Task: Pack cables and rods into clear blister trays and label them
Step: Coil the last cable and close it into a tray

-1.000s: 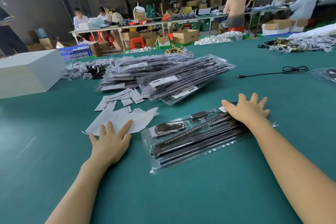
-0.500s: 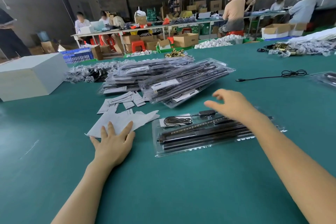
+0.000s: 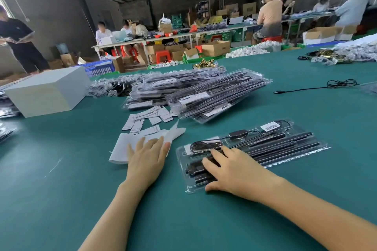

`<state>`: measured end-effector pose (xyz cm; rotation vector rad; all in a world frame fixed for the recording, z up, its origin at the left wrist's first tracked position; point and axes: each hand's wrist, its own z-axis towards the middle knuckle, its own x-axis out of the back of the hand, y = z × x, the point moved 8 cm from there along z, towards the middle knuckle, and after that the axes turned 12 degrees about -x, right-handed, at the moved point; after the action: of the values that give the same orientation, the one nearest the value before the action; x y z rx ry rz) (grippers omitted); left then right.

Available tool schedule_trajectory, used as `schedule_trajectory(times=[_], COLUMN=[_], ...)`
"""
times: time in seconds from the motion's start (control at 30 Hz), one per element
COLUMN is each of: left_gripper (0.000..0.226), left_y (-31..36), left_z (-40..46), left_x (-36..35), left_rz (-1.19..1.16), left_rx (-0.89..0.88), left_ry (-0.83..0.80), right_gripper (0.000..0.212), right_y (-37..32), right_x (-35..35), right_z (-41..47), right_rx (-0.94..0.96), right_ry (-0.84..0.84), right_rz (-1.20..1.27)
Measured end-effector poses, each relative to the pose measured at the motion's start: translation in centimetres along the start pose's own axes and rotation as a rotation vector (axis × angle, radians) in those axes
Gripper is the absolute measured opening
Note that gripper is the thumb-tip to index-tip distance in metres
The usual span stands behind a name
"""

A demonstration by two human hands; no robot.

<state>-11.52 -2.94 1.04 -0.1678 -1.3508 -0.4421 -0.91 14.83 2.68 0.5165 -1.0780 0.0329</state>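
Note:
A clear blister tray [image 3: 289, 144] lies on the green table in front of me, filled with black rods and a coiled black cable [image 3: 206, 145], with a barcode label [image 3: 271, 126] at its far end. My right hand [image 3: 230, 171] presses flat on the tray's near left end, fingers spread. My left hand [image 3: 145, 156] rests flat on a white sheet of label backing paper [image 3: 175, 134] to the left of the tray.
Loose white labels [image 3: 146, 120] lie beyond the paper. Piles of filled blister trays [image 3: 214, 96] sit farther back, a white box [image 3: 47, 91] at the left, a loose black cable [image 3: 318, 86] at the right. Several people work at benches behind.
My right hand moved from the tray's far right end to its near left end and now presses down there. The tray has shifted and turned slightly. The left hand stays on the paper.

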Motion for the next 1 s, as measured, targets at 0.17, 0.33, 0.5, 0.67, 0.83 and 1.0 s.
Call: schedule_trajectory(times=[0.17, 0.33, 0.5, 0.67, 0.83, 1.0], left_gripper=[0.065, 0.076, 0.029, 0.022, 0.033, 0.031], left_y=[3.0, 6.1, 8.5, 5.5, 1.1, -1.2], left_z=[-0.7, -1.3, -1.7, -0.3, 3.3, 9.4], left_x=[1.3, 2.3, 3.8, 5.0, 5.1, 6.4], left_rz=[-0.268, -0.276, -0.601, -0.998, -1.275, -1.392], left_rx=[-0.328, -0.546, -0.557, -0.073, 0.357, 0.612], left_ry=[0.103, 0.149, 0.365, 0.562, 0.563, 0.518], right_gripper=[0.056, 0.056, 0.051, 0.025, 0.024, 0.016], right_y=[0.3, 2.4, 4.5, 9.1, 13.4, 16.1], right_x=[2.3, 5.5, 8.7, 9.7, 3.9, -3.3], right_z=[-0.1, -0.2, -1.0, -3.2, -3.5, -2.7], right_rx=[-0.032, -0.036, -0.091, -0.400, -0.699, -1.006], right_ry=[0.273, 0.480, 0.701, 1.003, 0.879, 0.406], right_rz=[0.069, 0.187, 0.190, 0.253, 0.430, 0.712])
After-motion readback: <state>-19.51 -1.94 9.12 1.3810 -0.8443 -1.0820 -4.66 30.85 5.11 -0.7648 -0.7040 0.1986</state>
